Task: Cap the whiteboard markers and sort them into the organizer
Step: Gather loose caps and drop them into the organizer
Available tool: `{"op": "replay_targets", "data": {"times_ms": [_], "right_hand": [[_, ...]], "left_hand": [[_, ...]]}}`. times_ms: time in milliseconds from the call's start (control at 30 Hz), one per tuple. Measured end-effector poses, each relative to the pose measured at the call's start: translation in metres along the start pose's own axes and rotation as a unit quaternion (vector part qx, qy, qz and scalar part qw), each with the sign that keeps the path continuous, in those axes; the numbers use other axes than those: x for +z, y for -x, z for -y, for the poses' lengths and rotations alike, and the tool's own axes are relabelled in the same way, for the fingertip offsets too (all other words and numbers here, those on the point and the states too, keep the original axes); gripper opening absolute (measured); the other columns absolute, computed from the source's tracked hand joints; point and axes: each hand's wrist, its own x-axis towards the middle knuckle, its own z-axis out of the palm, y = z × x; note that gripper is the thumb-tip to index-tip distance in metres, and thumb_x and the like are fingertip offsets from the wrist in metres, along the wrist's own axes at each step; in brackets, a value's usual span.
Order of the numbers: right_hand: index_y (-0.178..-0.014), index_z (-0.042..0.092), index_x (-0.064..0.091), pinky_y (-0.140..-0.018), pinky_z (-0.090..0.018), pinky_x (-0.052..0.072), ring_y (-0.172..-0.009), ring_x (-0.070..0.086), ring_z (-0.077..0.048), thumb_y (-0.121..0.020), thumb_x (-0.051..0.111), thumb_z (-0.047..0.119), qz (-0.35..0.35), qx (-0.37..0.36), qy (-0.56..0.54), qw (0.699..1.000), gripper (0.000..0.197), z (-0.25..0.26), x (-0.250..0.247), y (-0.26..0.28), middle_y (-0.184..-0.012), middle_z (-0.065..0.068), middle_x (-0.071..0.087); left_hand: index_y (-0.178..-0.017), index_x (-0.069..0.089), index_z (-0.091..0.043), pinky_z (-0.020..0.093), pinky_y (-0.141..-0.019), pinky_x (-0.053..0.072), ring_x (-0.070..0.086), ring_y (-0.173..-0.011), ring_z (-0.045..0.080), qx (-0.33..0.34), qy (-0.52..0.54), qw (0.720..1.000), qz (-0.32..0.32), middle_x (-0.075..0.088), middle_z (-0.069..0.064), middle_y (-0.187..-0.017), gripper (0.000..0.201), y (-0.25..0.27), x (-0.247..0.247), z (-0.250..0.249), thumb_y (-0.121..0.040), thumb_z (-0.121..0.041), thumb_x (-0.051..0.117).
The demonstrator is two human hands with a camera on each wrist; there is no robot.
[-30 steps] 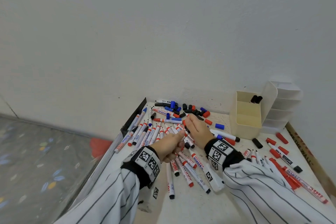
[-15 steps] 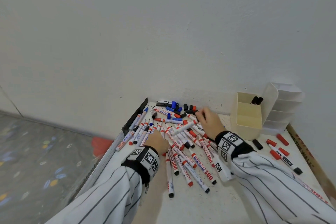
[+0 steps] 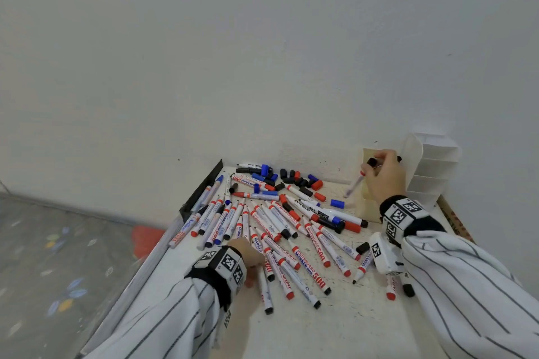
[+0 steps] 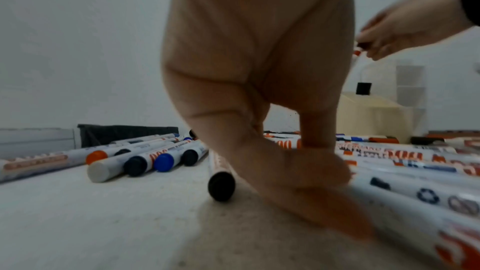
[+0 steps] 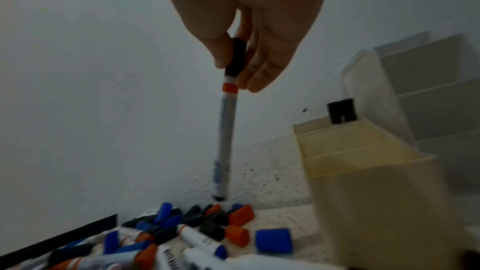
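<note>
My right hand (image 3: 382, 175) pinches a white marker (image 3: 354, 186) by its black cap, and the marker hangs nearly upright just left of the cream organizer bin (image 3: 366, 207). In the right wrist view the marker (image 5: 227, 130) dangles from my fingertips (image 5: 255, 81) beside the bin (image 5: 376, 171). A black-capped marker (image 5: 341, 110) stands in the bin. My left hand (image 3: 248, 253) rests low on the near edge of the marker pile (image 3: 280, 230). Its curled thumb (image 4: 298, 171) and forefinger meet against markers; a grip is unclear.
Loose blue, black and red caps (image 3: 291, 176) lie at the back of the white table (image 3: 335, 329) by the wall. White tiered organizer shelves (image 3: 431, 172) stand right of the bin. A black rail (image 3: 201, 189) edges the table's left side, with the floor below.
My right hand left the caps at the back, lifted the capped marker and carried it right to the bin. My left hand stayed down on the pile's near side.
</note>
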Motion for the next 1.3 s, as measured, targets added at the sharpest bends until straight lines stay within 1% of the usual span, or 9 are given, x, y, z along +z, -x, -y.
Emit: {"op": "replay_targets", "data": {"times_ms": [167,300,433,567,733,900,1067,1200,1300], "right_hand": [[-0.110,0.000,0.048,-0.075,-0.028,0.043,-0.088,0.057,-0.023,-0.090,0.053,0.005,-0.098,-0.002,-0.017,0.995,0.021,-0.013,-0.040,-0.029,-0.103,-0.015,0.060],[-0.106,0.001,0.050,-0.077,-0.028,0.044,-0.090,0.058,-0.024,-0.090,0.052,0.003,-0.100,-0.044,-0.011,0.994,0.016,-0.017,-0.053,-0.049,-0.104,-0.016,0.061],[-0.101,0.002,0.054,-0.082,-0.034,0.045,-0.093,0.057,-0.030,-0.089,0.052,0.000,-0.071,-0.068,0.039,0.994,0.013,-0.029,-0.048,-0.066,-0.102,-0.019,0.060],[-0.098,0.001,0.057,-0.085,-0.038,0.045,-0.092,0.057,-0.032,-0.086,0.054,-0.002,-0.028,-0.061,0.084,0.994,0.013,-0.035,-0.040,-0.077,-0.099,-0.018,0.062],[-0.098,0.005,0.061,-0.078,-0.035,0.042,-0.090,0.055,-0.030,-0.087,0.055,0.004,0.007,-0.060,0.186,0.981,0.013,-0.044,-0.027,-0.081,-0.098,-0.014,0.064],[-0.107,0.013,0.061,-0.080,-0.042,0.050,-0.098,0.055,-0.033,-0.090,0.047,0.006,0.017,-0.049,0.279,0.959,0.023,-0.064,-0.017,-0.086,-0.107,-0.012,0.065],[-0.120,0.020,0.059,-0.095,-0.039,0.041,-0.120,0.036,-0.028,-0.092,0.045,0.011,0.151,-0.032,0.408,0.900,0.033,-0.071,-0.021,-0.075,-0.139,0.000,0.040],[-0.093,0.011,0.066,-0.088,-0.034,0.042,-0.108,0.047,-0.026,-0.085,0.050,0.005,0.082,-0.062,0.286,0.953,0.019,-0.071,-0.025,-0.058,-0.114,-0.008,0.052],[-0.086,0.009,0.064,-0.078,-0.024,0.038,-0.092,0.055,-0.021,-0.086,0.051,0.004,0.130,-0.028,0.236,0.963,0.014,-0.064,-0.029,-0.040,-0.097,-0.006,0.061]], "left_hand": [[-0.115,0.046,-0.003,0.027,-0.062,0.056,0.060,-0.058,0.017,0.048,0.053,0.996,-0.062,0.065,0.010,-0.083,0.035,-0.008,-0.007,-0.022,-0.092,-0.028,0.052],[-0.111,0.055,-0.005,0.036,-0.090,0.053,0.065,-0.093,0.023,0.093,0.049,0.990,-0.094,0.064,0.012,-0.106,0.040,-0.011,-0.014,-0.047,-0.089,-0.038,0.051],[-0.103,0.060,-0.006,0.038,-0.091,0.052,0.065,-0.096,0.026,0.132,0.058,0.985,-0.099,0.066,0.013,-0.107,0.038,-0.023,-0.013,-0.063,-0.087,-0.040,0.051],[-0.076,0.054,-0.016,0.038,-0.086,0.055,0.066,-0.084,0.023,0.148,0.073,0.982,-0.088,0.064,0.008,-0.090,0.021,-0.030,-0.006,-0.073,-0.088,-0.034,0.053],[-0.094,0.056,-0.013,0.023,-0.061,0.057,0.066,-0.063,0.013,0.152,0.095,0.982,-0.063,0.068,0.006,-0.091,0.020,-0.040,-0.002,-0.080,-0.092,-0.032,0.052],[-0.099,0.057,-0.013,0.029,-0.072,0.058,0.068,-0.072,0.017,0.170,0.088,0.979,-0.071,0.068,0.006,-0.091,0.023,-0.047,0.000,-0.084,-0.092,-0.034,0.051],[-0.101,0.057,-0.012,0.036,-0.080,0.057,0.069,-0.084,0.022,0.184,0.100,0.975,-0.067,0.068,0.010,-0.099,0.023,-0.052,0.004,-0.086,-0.092,-0.032,0.051],[-0.100,0.056,-0.014,0.030,-0.076,0.057,0.067,-0.080,0.018,0.191,0.092,0.975,-0.071,0.066,0.007,-0.097,0.021,-0.051,0.007,-0.087,-0.092,-0.033,0.050],[-0.103,0.055,-0.015,0.030,-0.082,0.053,0.062,-0.084,0.017,0.201,0.069,0.973,-0.093,0.062,0.004,-0.096,0.023,-0.051,0.010,-0.084,-0.093,-0.034,0.048]]}}
